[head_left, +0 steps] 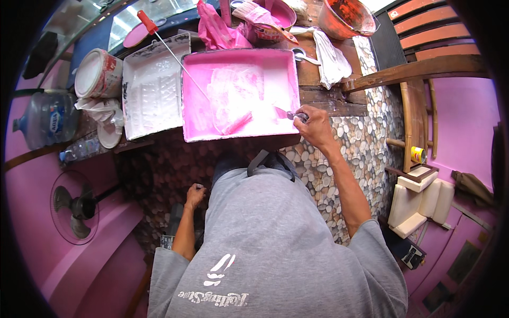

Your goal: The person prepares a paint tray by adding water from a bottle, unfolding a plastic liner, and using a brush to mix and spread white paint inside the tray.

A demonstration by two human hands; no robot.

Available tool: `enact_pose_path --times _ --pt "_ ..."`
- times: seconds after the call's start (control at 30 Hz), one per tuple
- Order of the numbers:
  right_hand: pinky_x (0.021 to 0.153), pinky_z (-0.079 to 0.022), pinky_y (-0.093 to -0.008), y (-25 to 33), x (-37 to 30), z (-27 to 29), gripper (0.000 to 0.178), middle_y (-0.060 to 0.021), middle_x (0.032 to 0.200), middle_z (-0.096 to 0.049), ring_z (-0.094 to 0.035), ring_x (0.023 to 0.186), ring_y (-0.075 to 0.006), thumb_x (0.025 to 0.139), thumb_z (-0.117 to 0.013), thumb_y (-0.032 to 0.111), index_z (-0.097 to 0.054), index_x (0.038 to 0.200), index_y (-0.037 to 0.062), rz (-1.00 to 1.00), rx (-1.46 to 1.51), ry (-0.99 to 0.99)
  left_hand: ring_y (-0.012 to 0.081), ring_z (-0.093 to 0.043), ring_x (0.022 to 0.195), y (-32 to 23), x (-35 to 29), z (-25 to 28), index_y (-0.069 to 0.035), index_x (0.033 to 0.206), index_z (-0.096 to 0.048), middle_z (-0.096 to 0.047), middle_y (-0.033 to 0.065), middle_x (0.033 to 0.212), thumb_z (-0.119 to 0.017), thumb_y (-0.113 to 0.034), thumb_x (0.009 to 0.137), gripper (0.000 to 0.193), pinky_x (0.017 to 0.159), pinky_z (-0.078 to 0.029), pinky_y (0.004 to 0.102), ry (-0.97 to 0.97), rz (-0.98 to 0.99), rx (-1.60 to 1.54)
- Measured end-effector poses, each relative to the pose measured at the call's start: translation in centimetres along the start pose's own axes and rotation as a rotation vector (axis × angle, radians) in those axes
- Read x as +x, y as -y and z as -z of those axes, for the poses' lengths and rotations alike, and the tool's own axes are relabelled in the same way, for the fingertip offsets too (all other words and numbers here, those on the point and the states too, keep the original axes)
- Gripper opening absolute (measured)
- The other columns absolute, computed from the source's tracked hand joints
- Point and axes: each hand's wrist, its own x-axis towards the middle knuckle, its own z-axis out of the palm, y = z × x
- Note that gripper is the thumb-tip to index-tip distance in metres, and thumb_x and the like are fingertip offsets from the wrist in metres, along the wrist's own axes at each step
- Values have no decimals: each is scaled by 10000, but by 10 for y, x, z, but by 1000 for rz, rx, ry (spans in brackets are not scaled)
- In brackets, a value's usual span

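My right hand (313,126) is closed around the dark handle of a putty knife (281,112). Its blade reaches over the right side of a tray with pink paint (197,119). In that tray rests the pink head of a paint roller (237,123); its long wire rod slants up to a red handle (147,23) beyond the far left corner. Just left stands a second tray, smeared white (146,106). Down by my left side, my left hand (195,195) hangs away from the table with curled fingers and nothing visible in them.
Behind the trays are a pink paint bucket (283,13) with a broad brush (257,13) on it, and an orange bucket (339,24). A white cloth (331,58) lies right. Left stand a lidded pail (95,77), a water jug (47,122) and a fan (79,208).
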Motion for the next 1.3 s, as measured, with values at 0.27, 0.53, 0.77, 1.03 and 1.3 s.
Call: enact_pose_path --times 0.27,0.53,0.77,1.03,1.3 --pt "690 -503 -422 -3 12 -1 195 -210 782 -643 -638 725 -367 739 -613 112 -645 856 -40 99 -106 -8 181 -656 683 9 4 -3 8 987 -602 -664 110 818 -658 -186 785 286 637 -517 317 0 1 -16" --pt "692 -494 -426 -5 24 -5 183 -203 786 -634 -632 740 -362 743 -618 129 -646 834 -27 143 -124 7 194 -663 699 18 9 -7 19 978 -607 -667 124 827 -661 -190 777 295 659 -528 320 -10 -41 -15" --pt "693 -495 -421 -7 36 -6 194 -182 802 -637 -633 748 -347 742 -638 145 -656 864 -5 123 -167 -12 197 -665 693 17 3 -7 7 990 -606 -669 130 823 -664 -186 777 293 644 -526 319 -19 -32 7" --pt "704 -490 -423 -8 47 -8 209 -184 837 -630 -629 772 -349 760 -652 157 -658 902 3 158 -221 30 192 -659 693 17 3 -7 -6 967 -613 -670 121 800 -671 -204 773 283 659 -521 322 -26 -5 -39" --pt "717 -485 -420 -4 60 -7 210 -180 837 -617 -624 790 -339 757 -665 148 -653 908 3 143 -264 14 239 -657 722 35 10 -9 -4 949 -620 -669 151 802 -674 -246 755 315 683 -511 344 -66 -61 -33"
